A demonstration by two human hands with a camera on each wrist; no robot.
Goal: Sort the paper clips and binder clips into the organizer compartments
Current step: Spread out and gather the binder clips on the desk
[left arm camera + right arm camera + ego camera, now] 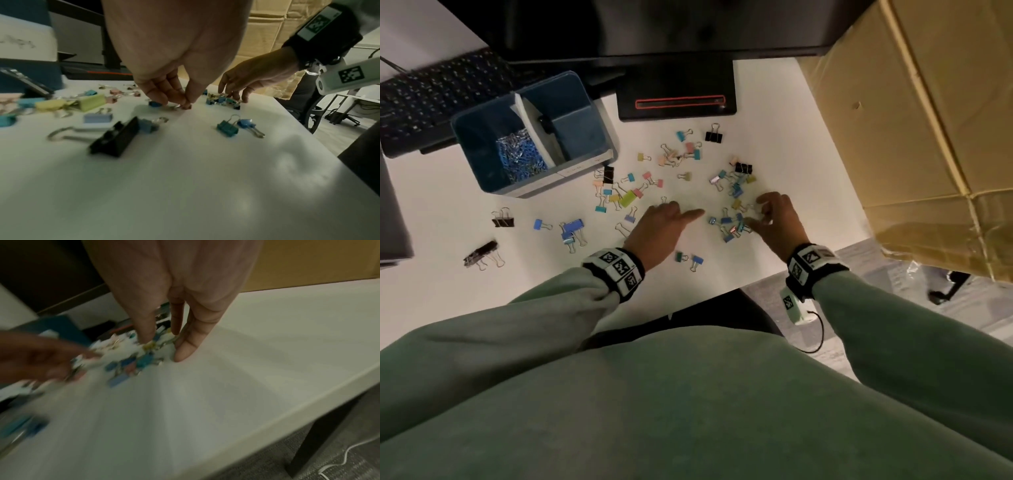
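Note:
Many coloured binder clips (633, 195) lie scattered over the white table (448, 212). The blue organizer (472, 150) stands at the back left, with paper clips (520, 154) heaped in its left compartment. My left hand (681, 210) is at mid-table with its fingers curled. In the left wrist view, the left hand (183, 104) pinches the wire handle of a small blue binder clip (154, 104). My right hand (756, 212) arches with spread fingers over a cluster of small clips (732, 222). Its fingertips (180, 353) touch the table beside them.
A black keyboard (431, 96) lies behind the organizer, and a monitor base (676, 92) stands at the back centre. A large cardboard box (911, 120) walls off the right side. Big black clips (482, 253) lie at the left. The table's front edge (722, 291) runs just behind my wrists.

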